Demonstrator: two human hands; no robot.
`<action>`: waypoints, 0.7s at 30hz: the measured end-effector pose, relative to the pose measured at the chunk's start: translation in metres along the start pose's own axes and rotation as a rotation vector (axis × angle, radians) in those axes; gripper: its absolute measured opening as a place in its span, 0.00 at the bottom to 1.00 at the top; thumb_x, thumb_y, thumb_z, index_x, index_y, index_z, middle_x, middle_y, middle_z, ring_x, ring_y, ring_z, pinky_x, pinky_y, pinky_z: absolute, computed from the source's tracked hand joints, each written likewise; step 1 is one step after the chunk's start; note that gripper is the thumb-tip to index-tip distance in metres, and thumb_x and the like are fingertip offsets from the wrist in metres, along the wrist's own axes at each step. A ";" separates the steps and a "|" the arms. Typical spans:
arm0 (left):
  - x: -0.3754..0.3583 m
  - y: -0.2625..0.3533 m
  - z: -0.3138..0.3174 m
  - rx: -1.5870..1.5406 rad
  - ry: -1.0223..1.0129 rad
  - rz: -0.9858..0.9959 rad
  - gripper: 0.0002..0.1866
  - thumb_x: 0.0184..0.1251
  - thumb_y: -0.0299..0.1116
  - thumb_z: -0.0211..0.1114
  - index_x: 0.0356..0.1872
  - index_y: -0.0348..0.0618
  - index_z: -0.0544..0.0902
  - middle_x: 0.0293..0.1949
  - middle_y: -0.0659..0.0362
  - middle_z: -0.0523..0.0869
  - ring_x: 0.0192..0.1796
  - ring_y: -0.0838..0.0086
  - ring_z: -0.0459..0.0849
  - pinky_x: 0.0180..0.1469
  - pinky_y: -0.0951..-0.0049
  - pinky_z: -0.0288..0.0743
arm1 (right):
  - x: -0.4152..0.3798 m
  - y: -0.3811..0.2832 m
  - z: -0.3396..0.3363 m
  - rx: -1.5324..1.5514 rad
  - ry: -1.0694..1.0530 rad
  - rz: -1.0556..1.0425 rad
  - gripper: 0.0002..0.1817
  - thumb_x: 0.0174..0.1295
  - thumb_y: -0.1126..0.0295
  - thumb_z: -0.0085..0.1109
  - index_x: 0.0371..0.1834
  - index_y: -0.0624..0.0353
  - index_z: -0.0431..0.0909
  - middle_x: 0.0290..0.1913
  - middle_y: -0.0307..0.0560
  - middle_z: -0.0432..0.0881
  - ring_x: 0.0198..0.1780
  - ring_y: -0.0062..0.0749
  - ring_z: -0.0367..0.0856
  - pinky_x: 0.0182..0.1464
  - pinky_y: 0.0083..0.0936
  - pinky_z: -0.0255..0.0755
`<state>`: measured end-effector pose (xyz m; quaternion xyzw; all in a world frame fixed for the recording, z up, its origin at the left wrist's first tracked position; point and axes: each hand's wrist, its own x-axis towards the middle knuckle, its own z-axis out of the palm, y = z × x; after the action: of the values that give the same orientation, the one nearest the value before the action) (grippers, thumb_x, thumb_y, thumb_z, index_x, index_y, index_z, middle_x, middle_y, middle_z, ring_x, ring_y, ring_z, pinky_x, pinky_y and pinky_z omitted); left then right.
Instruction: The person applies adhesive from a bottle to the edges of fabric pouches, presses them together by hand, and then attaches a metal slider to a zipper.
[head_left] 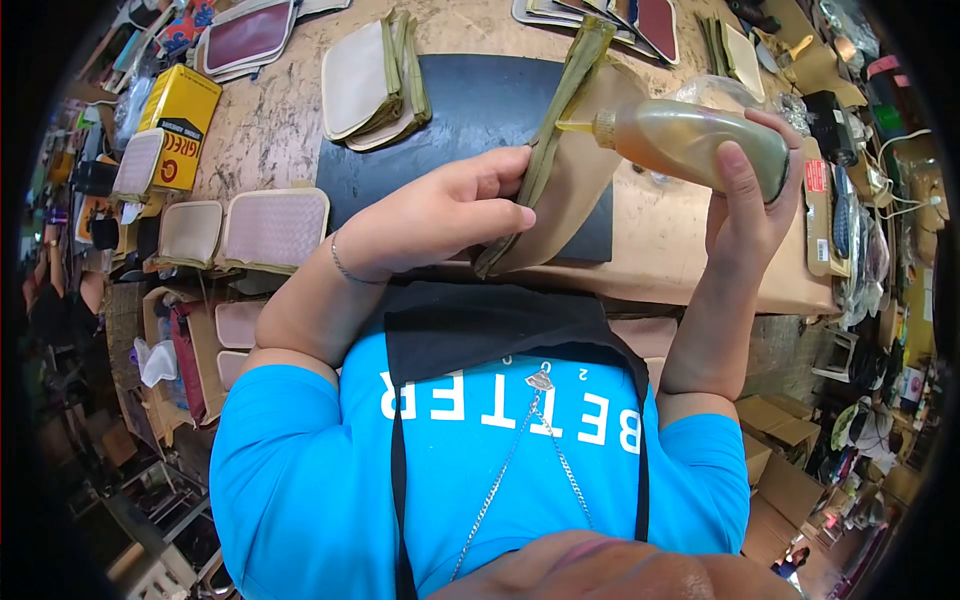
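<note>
My right hand (752, 190) is wrapped round a clear squeeze bottle (690, 145) of amber liquid, tipped sideways with its yellow nozzle pointing left. The nozzle tip meets the olive edge of a tan pouch-like piece (575, 190). My left hand (465, 205) grips that piece along its olive folded strip, thumb on the near side and fingers behind. The piece is raised over a dark mat (465, 100) on the worktable (255, 130).
Several beige panels with olive edges (360, 85) lie stacked behind the mat. Woven-pattern panels (277, 228) rest at the left front edge. A yellow box (180, 120) stands at the left. Maroon panels (250, 40) sit at the back, and a cardboard strip (822, 230) at the right.
</note>
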<state>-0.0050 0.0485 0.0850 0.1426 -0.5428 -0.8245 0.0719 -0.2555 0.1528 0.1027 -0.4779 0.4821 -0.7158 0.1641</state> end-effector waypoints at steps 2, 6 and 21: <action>-0.001 0.002 0.000 0.001 0.001 0.006 0.34 0.62 0.23 0.50 0.73 0.35 0.59 0.63 0.55 0.75 0.60 0.79 0.76 0.59 0.77 0.71 | -0.002 0.000 0.001 -0.010 -0.017 0.012 0.24 0.58 0.71 0.72 0.55 0.61 0.72 0.45 0.42 0.78 0.46 0.22 0.77 0.50 0.18 0.71; -0.005 0.007 0.002 0.033 0.039 0.015 0.37 0.56 0.25 0.48 0.73 0.36 0.61 0.61 0.57 0.77 0.55 0.83 0.77 0.50 0.83 0.70 | -0.007 -0.004 0.005 -0.011 -0.046 0.035 0.23 0.58 0.71 0.72 0.54 0.60 0.72 0.44 0.42 0.78 0.44 0.22 0.77 0.49 0.18 0.72; -0.008 0.008 0.005 0.045 0.074 0.045 0.38 0.54 0.27 0.47 0.73 0.36 0.63 0.63 0.58 0.76 0.57 0.84 0.74 0.47 0.84 0.66 | -0.025 -0.009 0.012 -0.057 -0.160 0.074 0.24 0.56 0.69 0.73 0.53 0.60 0.72 0.42 0.44 0.82 0.44 0.23 0.79 0.50 0.19 0.72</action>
<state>0.0006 0.0518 0.0959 0.1624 -0.5611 -0.8045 0.1076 -0.2312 0.1676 0.0980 -0.5198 0.5051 -0.6547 0.2149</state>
